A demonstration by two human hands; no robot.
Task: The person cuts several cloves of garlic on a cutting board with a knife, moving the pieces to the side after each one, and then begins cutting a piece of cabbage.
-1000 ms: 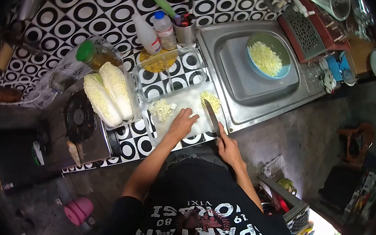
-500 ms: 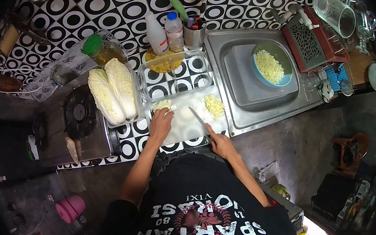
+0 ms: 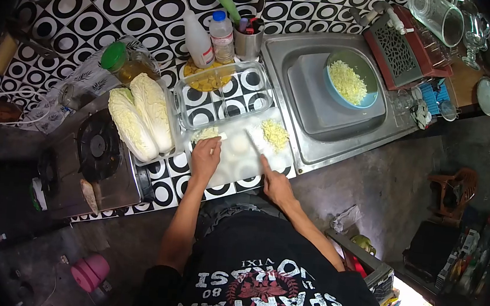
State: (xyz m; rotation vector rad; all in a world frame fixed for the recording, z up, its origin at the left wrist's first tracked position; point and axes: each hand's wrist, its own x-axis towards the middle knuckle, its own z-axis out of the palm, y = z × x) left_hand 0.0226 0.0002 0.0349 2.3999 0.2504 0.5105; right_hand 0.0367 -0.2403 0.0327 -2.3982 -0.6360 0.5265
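Head view shows the left hand pressing flat on cabbage and the right hand gripping the knife, so fingers should stay tucked back.

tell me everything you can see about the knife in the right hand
The knife is a kitchen knife with a slim, pale, metallic-looking blade; its handle is hidden inside the right hand. The blade lies low over the white cutting board, tip pointing away from the person and slightly left, between two heaps of chopped cabbage. Whether the edge touches the board cannot be told. The left hand rests apart from it, by the other heap.
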